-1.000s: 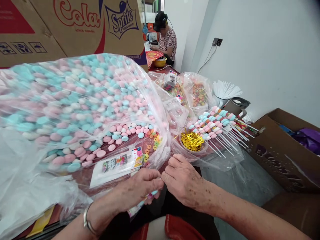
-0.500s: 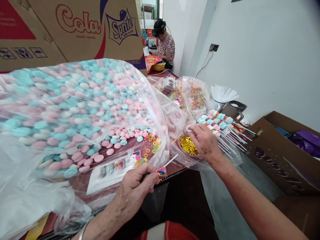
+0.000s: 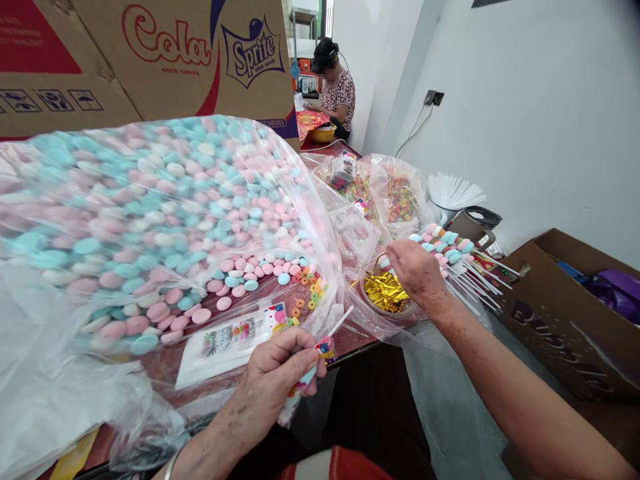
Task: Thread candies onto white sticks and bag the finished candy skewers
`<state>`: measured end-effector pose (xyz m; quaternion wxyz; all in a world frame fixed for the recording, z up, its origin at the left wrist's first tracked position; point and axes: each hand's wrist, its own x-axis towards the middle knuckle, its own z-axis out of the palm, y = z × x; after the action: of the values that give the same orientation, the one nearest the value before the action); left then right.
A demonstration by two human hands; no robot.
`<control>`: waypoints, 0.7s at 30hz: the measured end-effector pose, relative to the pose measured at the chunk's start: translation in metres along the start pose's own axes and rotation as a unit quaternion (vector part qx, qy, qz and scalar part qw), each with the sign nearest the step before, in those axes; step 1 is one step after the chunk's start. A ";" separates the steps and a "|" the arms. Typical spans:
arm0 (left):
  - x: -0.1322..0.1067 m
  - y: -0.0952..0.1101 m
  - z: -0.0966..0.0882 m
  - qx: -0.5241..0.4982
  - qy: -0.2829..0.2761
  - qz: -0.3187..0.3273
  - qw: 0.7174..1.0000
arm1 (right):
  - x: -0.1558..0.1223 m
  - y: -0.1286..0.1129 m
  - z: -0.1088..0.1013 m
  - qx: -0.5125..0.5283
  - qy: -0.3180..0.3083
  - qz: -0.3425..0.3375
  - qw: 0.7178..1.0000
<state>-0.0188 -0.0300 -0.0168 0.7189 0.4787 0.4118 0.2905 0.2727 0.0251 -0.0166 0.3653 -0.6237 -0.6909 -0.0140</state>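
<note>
Left hand (image 3: 283, 367) is pinching the bagged candy (image 3: 307, 380) near its neck, just off the tabletop (image 3: 355, 340) edge, stick (image 3: 342, 321) slanting up and right, pretty much at the gold ties (image 3: 385, 293). Right hand (image 3: 417, 270) is the one by the ties, fingertips bunched together, well apart from the candy. Can't tell if it's got a tie. Left fingers hide most of the candy, and the bag's low end is blurry.
</note>
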 end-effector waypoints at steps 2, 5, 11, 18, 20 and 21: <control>0.001 0.000 0.006 -0.049 -0.007 0.018 0.999 | -0.009 -0.014 0.001 0.046 0.052 0.042 0.997; 0.004 0.001 0.018 -0.067 -0.014 0.048 0.996 | -0.030 -0.051 0.016 0.172 0.083 0.099 0.977; 0.011 0.002 0.029 -0.057 0.015 0.068 0.996 | -0.068 -0.111 0.042 0.575 -0.040 0.296 0.762; 0.012 -0.001 0.022 -0.068 0.066 0.081 0.992 | -0.077 -0.113 0.038 0.619 -0.083 0.319 0.713; 0.012 -0.003 0.023 -0.081 0.076 0.093 0.989 | -0.078 -0.114 0.037 0.627 -0.094 0.325 0.702; 0.013 -0.004 0.023 -0.081 0.080 0.101 0.988 | -0.078 -0.115 0.037 0.630 -0.099 0.326 0.698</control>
<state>0.0072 -0.0315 -0.0204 0.6867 0.4334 0.3932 0.4313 0.1509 -0.0495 -0.0347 0.5838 -0.4320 -0.3243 0.6061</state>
